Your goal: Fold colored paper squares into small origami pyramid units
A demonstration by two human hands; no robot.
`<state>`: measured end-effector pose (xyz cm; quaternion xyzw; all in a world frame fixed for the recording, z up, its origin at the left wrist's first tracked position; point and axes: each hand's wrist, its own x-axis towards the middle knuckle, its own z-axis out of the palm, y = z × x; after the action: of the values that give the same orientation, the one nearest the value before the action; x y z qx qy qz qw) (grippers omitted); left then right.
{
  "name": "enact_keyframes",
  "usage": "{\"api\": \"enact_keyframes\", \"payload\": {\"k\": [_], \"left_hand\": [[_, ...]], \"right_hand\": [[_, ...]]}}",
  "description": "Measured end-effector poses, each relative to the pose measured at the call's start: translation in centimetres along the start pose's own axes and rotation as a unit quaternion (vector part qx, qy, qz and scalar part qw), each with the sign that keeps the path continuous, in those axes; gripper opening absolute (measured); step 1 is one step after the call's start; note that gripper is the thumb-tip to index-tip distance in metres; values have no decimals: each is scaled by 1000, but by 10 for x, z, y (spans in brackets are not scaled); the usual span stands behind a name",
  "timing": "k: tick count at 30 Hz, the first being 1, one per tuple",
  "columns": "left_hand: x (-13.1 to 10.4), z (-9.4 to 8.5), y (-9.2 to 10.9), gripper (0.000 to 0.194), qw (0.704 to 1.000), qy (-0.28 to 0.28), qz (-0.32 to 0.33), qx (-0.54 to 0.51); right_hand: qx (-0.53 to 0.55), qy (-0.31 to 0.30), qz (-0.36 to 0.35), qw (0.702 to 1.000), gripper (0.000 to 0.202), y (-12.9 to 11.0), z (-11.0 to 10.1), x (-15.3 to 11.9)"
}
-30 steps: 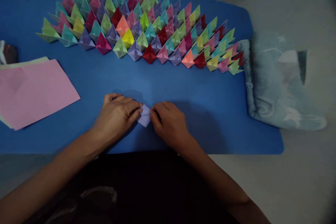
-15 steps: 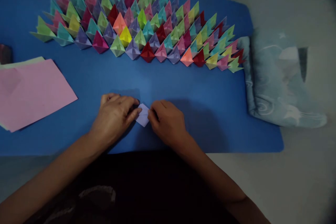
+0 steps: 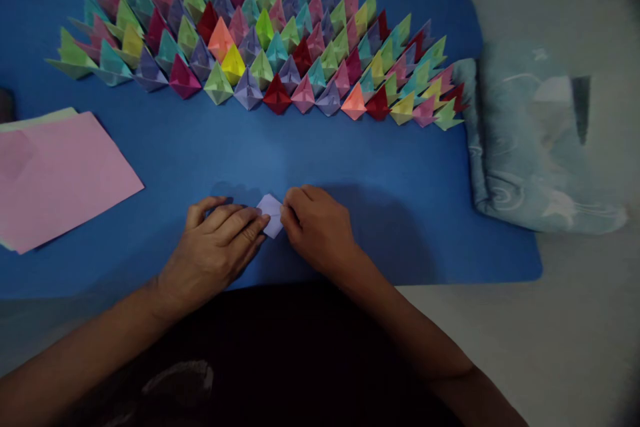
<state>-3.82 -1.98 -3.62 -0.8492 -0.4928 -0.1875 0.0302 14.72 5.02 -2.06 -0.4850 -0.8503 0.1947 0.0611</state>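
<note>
A small folded piece of lavender paper [image 3: 271, 217] lies between my hands near the table's front edge, a crease line running across it. My left hand [image 3: 220, 233] pinches its left corner, fingers close together and thumb tucked partly out of sight beneath them. On the opposite corner, my right hand [image 3: 317, 223] is closed, with thumb and curled forefinger gripping the paper. Beyond the hands stand rows of folded paper boats [image 3: 249, 90] in many colours, packed closely together.
Pink paper sheets [image 3: 70, 173] with pale green ones under them lie at the left on the blue table [image 3: 200, 147]. A folded grey-blue patterned cloth [image 3: 525, 147] hangs over the right edge. A dark object [image 3: 6, 105] shows at the far left.
My left hand has turned and shifted slightly, its fingers now lying over the paper's left corner where the thumb was on top. My right hand keeps its hold. The view has shifted a little.
</note>
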Motion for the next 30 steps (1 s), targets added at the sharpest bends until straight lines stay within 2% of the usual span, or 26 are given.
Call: {"api": "enact_keyframes", "payload": {"k": [4, 10, 17, 20, 25, 30], "left_hand": [[-2, 0, 2, 33, 1000, 8, -5, 9], [-1, 2, 6, 34, 998, -40, -38, 18], [1, -1, 3, 34, 999, -35, -26, 8], [-3, -1, -2, 32, 1000, -19, -17, 18], [-13, -2, -6, 37, 999, -35, -39, -5], [-16, -4, -5, 33, 999, -14, -3, 48]], "right_hand": [[7, -11, 0, 1000, 17, 1, -2, 0], [24, -17, -1, 1000, 16, 3, -3, 2], [37, -49, 6, 998, 11, 5, -10, 4], [15, -41, 1, 999, 10, 8, -12, 3], [18, -25, -11, 999, 10, 13, -11, 2], [60, -32, -5, 998, 9, 14, -14, 5]]}}
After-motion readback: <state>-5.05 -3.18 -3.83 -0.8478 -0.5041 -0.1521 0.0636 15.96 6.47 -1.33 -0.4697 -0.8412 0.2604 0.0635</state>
